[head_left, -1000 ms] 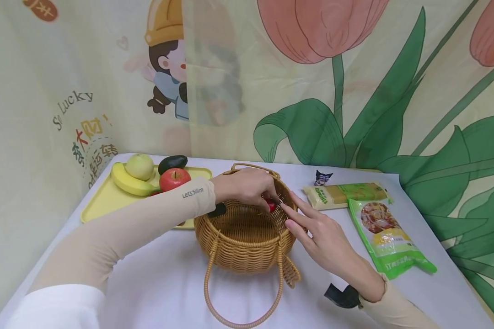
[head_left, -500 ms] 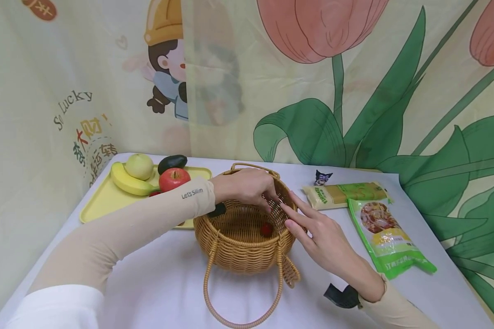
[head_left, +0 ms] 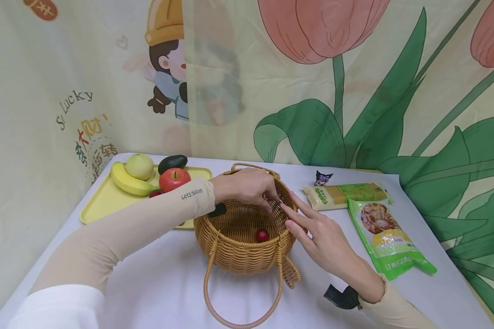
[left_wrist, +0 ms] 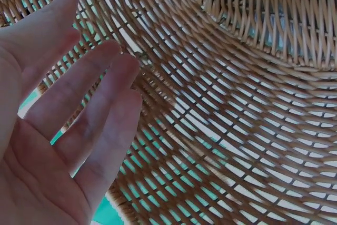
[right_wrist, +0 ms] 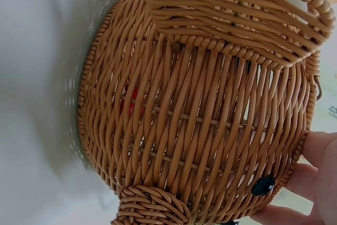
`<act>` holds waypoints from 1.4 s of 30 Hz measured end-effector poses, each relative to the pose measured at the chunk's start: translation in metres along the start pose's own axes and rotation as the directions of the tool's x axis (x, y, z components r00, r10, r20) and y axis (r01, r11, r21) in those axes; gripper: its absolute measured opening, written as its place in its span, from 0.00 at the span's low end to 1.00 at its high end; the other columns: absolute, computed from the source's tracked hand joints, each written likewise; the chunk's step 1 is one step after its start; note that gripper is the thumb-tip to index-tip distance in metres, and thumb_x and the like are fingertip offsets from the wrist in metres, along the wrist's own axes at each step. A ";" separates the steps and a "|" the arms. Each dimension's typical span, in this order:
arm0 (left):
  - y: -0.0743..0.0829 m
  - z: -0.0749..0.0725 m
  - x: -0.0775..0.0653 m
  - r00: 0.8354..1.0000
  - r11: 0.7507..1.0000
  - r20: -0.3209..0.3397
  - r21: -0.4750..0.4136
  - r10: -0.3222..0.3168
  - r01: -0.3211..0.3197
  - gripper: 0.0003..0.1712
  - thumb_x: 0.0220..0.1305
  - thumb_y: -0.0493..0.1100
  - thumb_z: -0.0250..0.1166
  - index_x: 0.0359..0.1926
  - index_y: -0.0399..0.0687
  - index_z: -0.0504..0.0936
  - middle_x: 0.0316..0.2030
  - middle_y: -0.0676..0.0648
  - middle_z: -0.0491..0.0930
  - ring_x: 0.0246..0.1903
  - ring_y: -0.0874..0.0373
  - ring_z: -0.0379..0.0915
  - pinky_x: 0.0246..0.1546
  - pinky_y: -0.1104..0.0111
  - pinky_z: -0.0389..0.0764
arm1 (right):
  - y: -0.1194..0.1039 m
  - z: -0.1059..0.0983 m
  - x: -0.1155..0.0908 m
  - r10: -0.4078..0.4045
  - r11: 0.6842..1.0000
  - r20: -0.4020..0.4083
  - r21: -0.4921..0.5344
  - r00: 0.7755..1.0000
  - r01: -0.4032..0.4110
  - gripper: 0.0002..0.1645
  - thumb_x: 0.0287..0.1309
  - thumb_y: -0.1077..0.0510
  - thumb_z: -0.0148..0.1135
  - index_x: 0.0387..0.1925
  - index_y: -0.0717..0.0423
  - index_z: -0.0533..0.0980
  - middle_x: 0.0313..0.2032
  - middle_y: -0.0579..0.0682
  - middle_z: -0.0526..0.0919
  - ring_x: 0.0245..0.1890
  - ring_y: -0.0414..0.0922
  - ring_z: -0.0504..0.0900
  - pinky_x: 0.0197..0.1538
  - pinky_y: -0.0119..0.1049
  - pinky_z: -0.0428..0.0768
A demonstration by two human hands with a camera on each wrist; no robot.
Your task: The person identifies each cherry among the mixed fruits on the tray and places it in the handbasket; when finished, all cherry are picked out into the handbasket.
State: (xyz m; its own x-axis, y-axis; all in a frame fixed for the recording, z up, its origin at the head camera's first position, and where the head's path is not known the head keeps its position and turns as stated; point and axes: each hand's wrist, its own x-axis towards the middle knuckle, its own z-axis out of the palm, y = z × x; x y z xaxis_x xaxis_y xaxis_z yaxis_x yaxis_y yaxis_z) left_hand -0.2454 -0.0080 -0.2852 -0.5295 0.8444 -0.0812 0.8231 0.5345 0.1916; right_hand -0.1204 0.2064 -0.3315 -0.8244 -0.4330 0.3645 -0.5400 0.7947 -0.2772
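Note:
A round woven wicker basket [head_left: 238, 256] stands on the table with its front handle folded down. Inside, near the front wall, lies a small round dark red fruit [head_left: 262, 235], of a kind too small to tell; a bit of its red shows through the weave in the right wrist view. My left hand [head_left: 253, 186] reaches over the basket's mouth with its fingers loosely bent and holding nothing, as the left wrist view [left_wrist: 68, 114] also shows. On the right rim rest the extended fingers of my right hand [head_left: 323, 233].
A yellow tray [head_left: 96, 205] at the left bears a banana [head_left: 131, 180], a pale green fruit [head_left: 140, 166], a red apple [head_left: 174, 179] and a dark avocado-like item [head_left: 173, 163]. Two food packages [head_left: 350, 193] and a small dark figurine [head_left: 323, 177] lie to the right.
The red fruit has left my left hand's fingers, dropped into the basket and rolled slightly left along its bottom. Both hands have stayed nearly in place.

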 end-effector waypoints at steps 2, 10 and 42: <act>0.000 -0.001 0.001 1.000 1.000 -0.012 0.008 0.002 -0.002 0.19 0.60 0.56 0.75 0.53 0.64 0.89 0.49 0.59 0.89 0.43 0.65 0.82 0.43 0.66 0.81 | 0.000 0.000 0.000 0.004 1.000 0.001 -0.001 1.000 -0.004 0.25 0.76 0.49 0.55 0.70 0.44 0.74 0.77 0.50 0.66 0.44 0.47 0.83 0.36 0.34 0.75; 0.002 -0.008 -0.004 0.997 0.999 -0.067 0.031 0.025 -0.023 0.18 0.63 0.55 0.73 0.53 0.63 0.90 0.50 0.59 0.89 0.47 0.63 0.84 0.45 0.62 0.84 | 0.002 0.000 0.001 -0.004 1.000 -0.001 0.000 1.000 0.004 0.25 0.76 0.48 0.54 0.70 0.43 0.73 0.78 0.50 0.64 0.54 0.52 0.85 0.40 0.40 0.80; -0.070 0.016 -0.222 0.739 0.831 -0.385 -0.195 -0.553 0.520 0.23 0.66 0.52 0.71 0.59 0.53 0.86 0.36 0.46 0.88 0.36 0.52 0.76 0.30 0.66 0.70 | -0.001 0.002 -0.001 0.007 1.000 -0.005 0.014 1.000 -0.007 0.25 0.76 0.49 0.54 0.70 0.44 0.74 0.77 0.51 0.66 0.37 0.41 0.80 0.33 0.30 0.72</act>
State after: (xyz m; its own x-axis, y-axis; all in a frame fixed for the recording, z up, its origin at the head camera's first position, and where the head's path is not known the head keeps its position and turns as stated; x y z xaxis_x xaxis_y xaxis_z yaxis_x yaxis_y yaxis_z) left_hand -0.1818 -0.2323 -0.2959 -0.9253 0.3154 0.2107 0.3689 0.8771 0.3074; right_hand -0.1193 0.2055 -0.3334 -0.8272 -0.4256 0.3670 -0.5368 0.7915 -0.2921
